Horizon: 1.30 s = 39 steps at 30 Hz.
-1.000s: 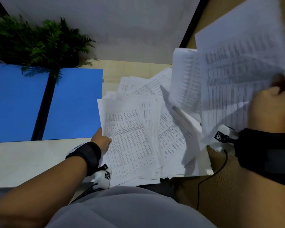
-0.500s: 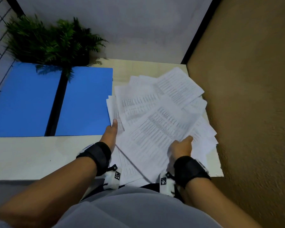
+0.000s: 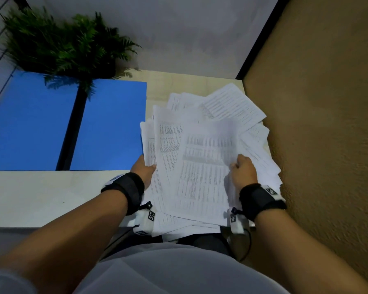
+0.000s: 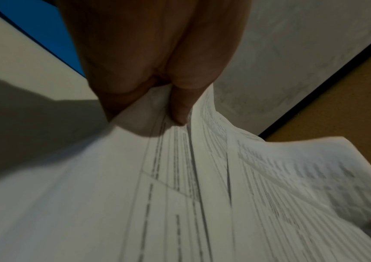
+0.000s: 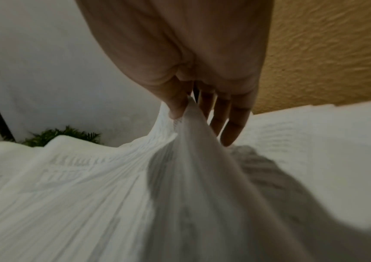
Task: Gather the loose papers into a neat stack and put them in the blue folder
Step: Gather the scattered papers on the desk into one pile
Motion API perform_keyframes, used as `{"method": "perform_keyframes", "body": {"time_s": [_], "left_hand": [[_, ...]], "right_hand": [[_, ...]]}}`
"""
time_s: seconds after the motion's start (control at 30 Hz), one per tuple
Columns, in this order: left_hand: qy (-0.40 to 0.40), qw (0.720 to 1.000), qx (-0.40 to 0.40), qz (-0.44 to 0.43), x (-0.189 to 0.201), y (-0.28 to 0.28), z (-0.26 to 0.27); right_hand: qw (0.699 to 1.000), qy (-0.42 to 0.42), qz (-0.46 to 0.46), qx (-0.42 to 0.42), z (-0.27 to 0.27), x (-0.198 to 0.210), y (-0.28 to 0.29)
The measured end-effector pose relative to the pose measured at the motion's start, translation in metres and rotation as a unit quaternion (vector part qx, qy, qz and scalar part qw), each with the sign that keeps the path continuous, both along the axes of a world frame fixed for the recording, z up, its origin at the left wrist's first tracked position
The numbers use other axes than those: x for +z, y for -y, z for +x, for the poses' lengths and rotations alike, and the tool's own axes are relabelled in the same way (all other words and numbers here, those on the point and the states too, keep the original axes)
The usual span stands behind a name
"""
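A fanned heap of printed white papers point(image 3: 202, 166) lies on the right part of the pale table point(image 3: 40, 194). My left hand point(image 3: 143, 169) grips the heap's left edge; in the left wrist view the thumb point(image 4: 180, 108) lies on top of the sheets point(image 4: 180, 195). My right hand point(image 3: 241, 170) pinches the top sheets at their right side; the right wrist view shows the paper point(image 5: 135, 186) lifted into a ridge between thumb point(image 5: 175, 104) and fingers. The open blue folder point(image 3: 111, 126) lies flat to the left, its right edge touching the papers.
A green fern point(image 3: 60, 41) stands at the back left, its fronds over the folder's black spine point(image 3: 72, 128). A textured ochre wall point(image 3: 327, 124) closes the right side just beyond the papers. A grey wall point(image 3: 179, 28) stands behind the table.
My right hand, which held sheets high a second ago, has laid them on the heap and now pinches them there. The top sheets have turned straighter. My left hand stayed at the left edge.
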State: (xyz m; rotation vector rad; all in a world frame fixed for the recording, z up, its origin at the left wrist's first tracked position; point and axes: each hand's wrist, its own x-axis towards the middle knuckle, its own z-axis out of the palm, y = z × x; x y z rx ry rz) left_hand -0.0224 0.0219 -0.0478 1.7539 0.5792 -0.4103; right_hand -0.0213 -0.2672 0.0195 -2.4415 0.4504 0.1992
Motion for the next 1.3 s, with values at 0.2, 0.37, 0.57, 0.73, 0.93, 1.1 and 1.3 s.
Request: {"method": "perform_keyframes", "body": {"time_s": [0.2, 0.37, 0.57, 0.73, 0.93, 1.1, 1.3], "left_hand": [[-0.051, 0.994, 0.064, -0.073, -0.02, -0.001, 0.001], [-0.031, 0.999, 0.016, -0.018, -0.012, 0.0, -0.005], [-0.02, 0.998, 0.062, -0.023, -0.002, 0.001, -0.009], [-0.036, 0.999, 0.011, 0.004, 0.001, -0.005, -0.014], [-0.034, 0.999, -0.013, 0.028, 0.001, -0.005, -0.016], [-0.034, 0.999, -0.01, -0.005, -0.008, -0.01, -0.016], [-0.029, 0.999, -0.006, -0.032, -0.017, -0.017, -0.016]], "right_hand": [[0.995, -0.052, 0.059, 0.062, 0.021, -0.005, -0.037], [0.984, -0.108, 0.086, 0.109, 0.012, -0.016, -0.062], [0.996, -0.01, 0.033, -0.077, 0.067, -0.015, -0.006], [0.981, -0.159, 0.039, -0.101, 0.104, -0.013, 0.032], [0.952, -0.185, 0.185, -0.161, 0.126, -0.023, 0.018], [0.968, -0.167, 0.111, -0.149, 0.126, -0.018, 0.012], [0.985, 0.055, 0.091, -0.136, 0.111, 0.008, 0.02]]}}
